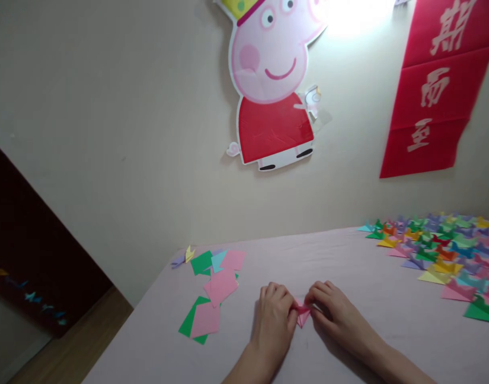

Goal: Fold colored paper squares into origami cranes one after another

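A small folded piece of pink origami paper [302, 316] lies between my two hands near the front of the table. My left hand [275, 314] pinches its left edge between thumb and fingers. On the other side, my right hand [332, 312] has its thumb and fingertips closed on the right corner. The paper's folds meet in a point toward me. Part of it is hidden behind my fingers.
Loose pink squares [221, 285] and green sheets [187, 322] lie to the left on the table [304, 250]. Two small folded pieces, one yellow [189, 254], sit at the far left corner. Rows of colourful folded paper figures [444, 266] fill the right side. A wall stands behind.
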Demonstrator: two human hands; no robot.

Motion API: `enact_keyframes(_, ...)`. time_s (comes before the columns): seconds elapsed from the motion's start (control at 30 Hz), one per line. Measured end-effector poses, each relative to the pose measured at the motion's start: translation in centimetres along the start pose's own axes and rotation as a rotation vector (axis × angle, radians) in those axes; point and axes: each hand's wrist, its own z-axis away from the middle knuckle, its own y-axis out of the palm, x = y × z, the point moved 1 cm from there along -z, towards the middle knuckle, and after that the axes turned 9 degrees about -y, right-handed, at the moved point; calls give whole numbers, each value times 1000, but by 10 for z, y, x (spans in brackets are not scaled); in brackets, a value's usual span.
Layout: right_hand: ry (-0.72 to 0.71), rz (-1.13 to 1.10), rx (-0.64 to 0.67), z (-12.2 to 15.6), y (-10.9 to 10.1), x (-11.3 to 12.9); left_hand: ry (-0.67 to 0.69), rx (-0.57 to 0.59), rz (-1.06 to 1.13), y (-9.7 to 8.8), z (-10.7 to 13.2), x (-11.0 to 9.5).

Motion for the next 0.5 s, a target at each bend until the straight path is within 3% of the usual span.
enact_keyframes(0.33, 105, -104, 5, -2, 5, -20, 110, -1, -85, 10, -12, -4)
enact_keyframes(0.5, 147, -146, 6, -7, 4, -22, 33, 1, -24, 15, -17, -1)
